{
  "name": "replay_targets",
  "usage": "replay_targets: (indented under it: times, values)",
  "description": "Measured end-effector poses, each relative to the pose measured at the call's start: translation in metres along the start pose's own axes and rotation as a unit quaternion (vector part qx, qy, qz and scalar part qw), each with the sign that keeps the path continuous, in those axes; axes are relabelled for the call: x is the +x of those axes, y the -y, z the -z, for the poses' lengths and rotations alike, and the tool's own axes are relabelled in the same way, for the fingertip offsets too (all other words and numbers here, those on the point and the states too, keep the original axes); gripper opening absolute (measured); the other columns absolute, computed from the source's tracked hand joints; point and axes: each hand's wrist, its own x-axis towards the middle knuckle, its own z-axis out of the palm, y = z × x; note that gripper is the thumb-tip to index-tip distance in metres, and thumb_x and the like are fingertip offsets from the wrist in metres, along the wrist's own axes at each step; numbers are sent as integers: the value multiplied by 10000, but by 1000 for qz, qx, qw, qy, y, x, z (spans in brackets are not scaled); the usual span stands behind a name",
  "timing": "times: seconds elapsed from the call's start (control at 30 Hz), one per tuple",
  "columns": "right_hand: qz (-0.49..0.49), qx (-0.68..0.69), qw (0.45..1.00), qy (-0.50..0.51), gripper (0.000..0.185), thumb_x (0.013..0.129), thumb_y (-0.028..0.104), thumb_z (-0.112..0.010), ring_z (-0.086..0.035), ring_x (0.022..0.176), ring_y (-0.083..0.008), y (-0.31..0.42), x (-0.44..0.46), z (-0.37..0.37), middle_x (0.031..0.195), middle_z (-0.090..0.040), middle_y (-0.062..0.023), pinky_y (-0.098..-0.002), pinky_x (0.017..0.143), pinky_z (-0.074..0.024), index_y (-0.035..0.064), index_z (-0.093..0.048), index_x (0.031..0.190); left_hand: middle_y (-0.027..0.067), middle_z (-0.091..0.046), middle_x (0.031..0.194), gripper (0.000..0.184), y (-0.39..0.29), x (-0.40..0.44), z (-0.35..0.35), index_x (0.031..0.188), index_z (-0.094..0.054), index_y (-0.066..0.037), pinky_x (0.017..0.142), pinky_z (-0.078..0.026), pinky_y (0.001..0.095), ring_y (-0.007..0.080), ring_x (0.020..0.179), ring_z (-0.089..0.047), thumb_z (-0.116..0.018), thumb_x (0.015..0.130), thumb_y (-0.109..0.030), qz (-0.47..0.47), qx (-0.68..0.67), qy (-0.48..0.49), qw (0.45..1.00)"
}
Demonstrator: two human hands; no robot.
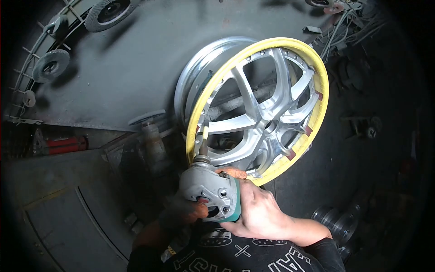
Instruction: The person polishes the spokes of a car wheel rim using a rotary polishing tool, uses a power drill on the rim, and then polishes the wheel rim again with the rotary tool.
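Observation:
My right hand (263, 209), bare, is closed around the green-sided body of a power tool with a grey head, which looks like an angle grinder (210, 188). My left hand (192, 212), in a dark glove with orange fingers, grips the tool's left side and is partly in shadow. Another orange patch, apparently glove fingers, shows beyond the tool. From the head a spindle with a narrow pale-yellow bit (205, 131) reaches the left edge of an alloy wheel (260, 122). Yellow tape (322, 97) covers the wheel's front rim, with dark red patches on it.
The wheel leans against a grey panel (136, 68). Abrasive discs (51, 66) hang on a wire rack at upper left. A second tool with a disc (152, 131) lies left of the wheel. Cables (346, 29) bunch at upper right, and dark round parts (335, 222) stand at lower right.

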Motion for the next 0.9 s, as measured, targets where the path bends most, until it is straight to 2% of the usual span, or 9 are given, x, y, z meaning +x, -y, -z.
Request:
replay_targets:
  times: [0.1, 0.2, 0.27, 0.5, 0.57, 0.7, 0.77, 0.9]
  values:
    - [8, -9, 1000, -2, 833, 621, 263, -851, -663, 759, -441, 3, -1, 2, 877, -606, -292, -465, 692, -565, -171, -397, 1169, 75, -658, 1056, 721, -1, -1, 2, 1342, -496, -34, 670, -500, 255, 122, 841, -635, -761, 682, 83, 3, 0, -2, 1000]
    - [-13, -26, 999, 41, 837, 623, 278, -853, -663, 763, -442, 6, -4, 7, 878, -602, -296, -462, 687, -566, -175, -400, 1161, 75, -658, 1054, 720, 1, -1, 2, 1342, -496, -35, 667, -499, 254, 121, 837, -635, -761, 683, 83, 9, -2, -1, 1000]
    - [18, -46, 998, 31, 822, 660, 256, -852, -668, 797, -431, 6, -6, 9, 976, -559, -327, -437, 609, -579, -221, -394, 1149, 75, -658, 1053, 720, 2, -1, 3, 1342, -497, -35, 665, -498, 253, 121, 834, -635, -761, 684, 83, 12, -2, -1, 1000]
    - [22, -21, 999, 31, 814, 643, 237, -857, -665, 795, -427, 4, -1, 4, 975, -562, -315, -433, 655, -576, -212, -402, 1148, 75, -659, 1050, 718, 1, -3, 2, 1342, -497, -36, 658, -496, 252, 120, 825, -634, -761, 685, 84, 12, 2, -3, 1000]
    - [36, -18, 999, -16, 850, 615, 254, -853, -662, 737, -433, 2, -1, -4, 867, -606, -293, -454, 681, -568, -180, -397, 1186, 76, -659, 1049, 718, 0, -3, 3, 1342, -497, -36, 656, -495, 251, 119, 822, -634, -761, 686, 84, 9, 4, -4, 1000]
    - [36, -18, 999, -27, 836, 616, 251, -852, -664, 735, -431, 4, 0, -3, 871, -608, -293, -457, 674, -567, -172, -406, 1182, 76, -660, 1047, 717, -2, -5, 4, 1342, -498, -36, 651, -494, 250, 119, 816, -634, -761, 687, 84, 6, 5, -8, 1000]
    - [17, -11, 1000, 19, 814, 628, 241, -864, -660, 784, -415, 6, -1, 2, 956, -563, -301, -437, 665, -568, -202, -416, 1144, 76, -660, 1046, 716, -1, -5, 4, 1342, -498, -36, 649, -494, 249, 118, 814, -634, -761, 687, 85, 8, 4, -8, 1000]
    - [24, -28, 999, 15, 790, 630, 245, -863, -661, 784, -413, 5, -4, 2, 951, -561, -298, -440, 665, -568, -194, -429, 1123, 76, -660, 1044, 715, 2, -7, 5, 1342, -498, -37, 645, -492, 248, 118, 808, -634, -761, 688, 85, 12, 0, -11, 1000]
